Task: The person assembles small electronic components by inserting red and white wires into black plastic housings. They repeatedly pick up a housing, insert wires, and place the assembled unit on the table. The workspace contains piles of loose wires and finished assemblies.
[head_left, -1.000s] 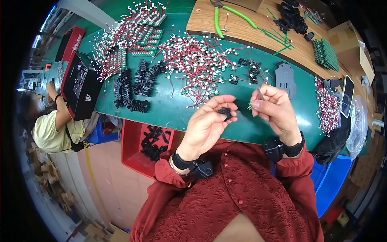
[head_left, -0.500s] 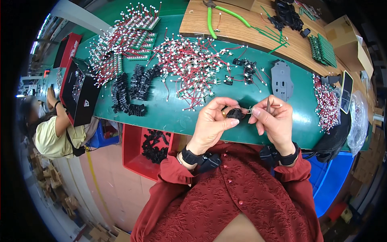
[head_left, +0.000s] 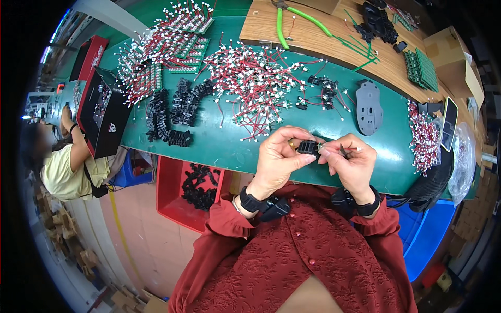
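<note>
Head view: your left hand (head_left: 276, 157) grasps a small black part (head_left: 308, 148) between thumb and fingers, holding it in front of your chest, above the near edge of the green table (head_left: 394, 156). Your right hand (head_left: 352, 163) is closed around a slim dark tool (head_left: 343, 151), and its thumb and fingertips meet the right side of the black part. Whatever sits between those fingertips is too small to tell. A little white connector (head_left: 358, 149) shows beside your right fingers.

Beyond your hands lies a loose pile of red-wired pieces (head_left: 250, 86) with white ends. To its left, you have rows of black parts (head_left: 159, 120), and behind those, green boards (head_left: 190, 55) bristling with wires. A grey slotted plate (head_left: 369, 107) lies just past your right hand, and a second heap of wired pieces (head_left: 421, 138) is farther right, near a clear plastic bag (head_left: 462, 161). Pliers with green handles (head_left: 282, 26) rest on the wooden board (head_left: 334, 49) at the back. Below the table, to your left, a red bin (head_left: 169, 193) holds more black pieces (head_left: 200, 188). At far left, a person in yellow (head_left: 73, 172) sits near a black box (head_left: 107, 117).
</note>
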`<state>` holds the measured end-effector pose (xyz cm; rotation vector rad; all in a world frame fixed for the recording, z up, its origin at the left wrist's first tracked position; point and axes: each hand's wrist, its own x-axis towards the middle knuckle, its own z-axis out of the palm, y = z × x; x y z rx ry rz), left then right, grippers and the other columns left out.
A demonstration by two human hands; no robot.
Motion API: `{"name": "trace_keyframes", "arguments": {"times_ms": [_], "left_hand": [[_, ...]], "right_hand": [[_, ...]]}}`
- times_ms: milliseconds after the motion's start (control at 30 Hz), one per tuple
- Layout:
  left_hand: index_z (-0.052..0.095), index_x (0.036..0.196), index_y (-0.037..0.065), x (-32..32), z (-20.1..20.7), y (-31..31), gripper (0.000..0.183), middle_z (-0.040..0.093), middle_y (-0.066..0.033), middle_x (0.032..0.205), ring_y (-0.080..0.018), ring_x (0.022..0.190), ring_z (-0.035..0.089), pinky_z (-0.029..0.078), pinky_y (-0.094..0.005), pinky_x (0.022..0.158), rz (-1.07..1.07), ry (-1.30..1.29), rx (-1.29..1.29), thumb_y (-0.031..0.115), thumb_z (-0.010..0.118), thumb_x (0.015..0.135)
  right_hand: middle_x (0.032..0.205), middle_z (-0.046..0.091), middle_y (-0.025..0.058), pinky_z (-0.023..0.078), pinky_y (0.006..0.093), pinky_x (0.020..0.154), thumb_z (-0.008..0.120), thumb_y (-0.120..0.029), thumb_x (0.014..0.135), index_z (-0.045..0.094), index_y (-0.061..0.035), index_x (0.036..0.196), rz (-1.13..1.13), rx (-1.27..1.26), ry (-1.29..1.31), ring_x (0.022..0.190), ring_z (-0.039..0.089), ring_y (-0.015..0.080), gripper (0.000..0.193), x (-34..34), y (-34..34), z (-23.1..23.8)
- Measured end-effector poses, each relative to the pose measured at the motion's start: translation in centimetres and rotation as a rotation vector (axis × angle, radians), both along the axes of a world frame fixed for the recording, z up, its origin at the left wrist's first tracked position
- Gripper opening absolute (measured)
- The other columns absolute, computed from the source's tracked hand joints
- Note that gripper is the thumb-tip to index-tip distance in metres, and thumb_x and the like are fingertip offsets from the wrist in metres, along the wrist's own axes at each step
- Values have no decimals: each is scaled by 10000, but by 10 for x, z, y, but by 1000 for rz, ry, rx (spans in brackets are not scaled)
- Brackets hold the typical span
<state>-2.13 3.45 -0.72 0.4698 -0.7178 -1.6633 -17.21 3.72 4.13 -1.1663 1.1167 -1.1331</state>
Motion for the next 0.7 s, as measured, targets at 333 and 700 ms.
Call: {"name": "trace_keyframes", "arguments": {"times_ms": [333, 700], "left_hand": [[490, 1008, -12, 0, 0, 0, 357, 539, -108, 987, -229, 997, 543, 493, -324, 819, -20, -32, -12, -158, 585, 697], [474, 1058, -40, -8, 2, 5, 365, 551, -128, 992, -203, 994, 545, 481, -288, 826, 70, -129, 23, -152, 565, 723]], "right_hand": [[709, 642, 88, 497, 223, 578, 654, 33, 686, 612, 27, 773, 26, -76, 185, 633, 621, 115, 96, -3, 2, 1], [654, 626, 92, 471, 232, 495, 674, 20, 682, 590, 10, 766, -122, -408, 346, 550, 608, 135, 119, 3, 5, -18]]}}
